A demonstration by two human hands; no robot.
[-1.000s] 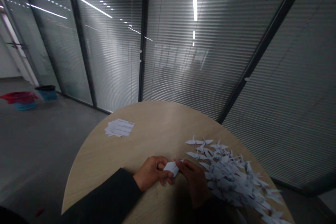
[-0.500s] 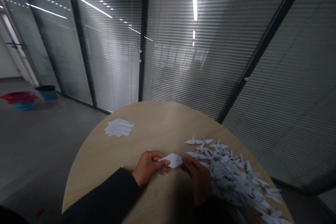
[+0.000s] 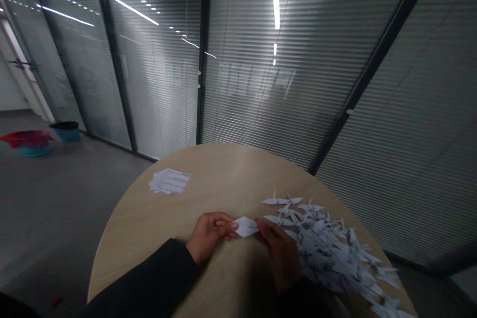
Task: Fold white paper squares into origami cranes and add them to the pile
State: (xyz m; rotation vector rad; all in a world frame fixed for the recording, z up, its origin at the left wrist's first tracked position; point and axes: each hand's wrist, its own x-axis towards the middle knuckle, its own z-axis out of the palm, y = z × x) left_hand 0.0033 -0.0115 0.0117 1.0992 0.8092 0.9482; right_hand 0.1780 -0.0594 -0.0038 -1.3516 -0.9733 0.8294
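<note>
Between my two hands is a small piece of folded white paper, diamond-shaped with a crease or slit along its right half. My left hand pinches its left corner between thumb and fingers. The right corner is gripped by the fingertips of my right hand, whose other fingers are partly in shadow. Just right of that hand lies a heap of folded paper cranes, white with printed marks, some partly hidden behind my wrist.
A loose stack of white paper sheets with printed lines lies at the left of the round wooden table. Glass partitions with blinds stand behind it. Two bins, one blue and one with a red liner, stand on the floor.
My left thumb and fingers have shifted on the paper's left corner, now covering its tip. The paper has moved up slightly; the right hand keeps nearly the same place.
</note>
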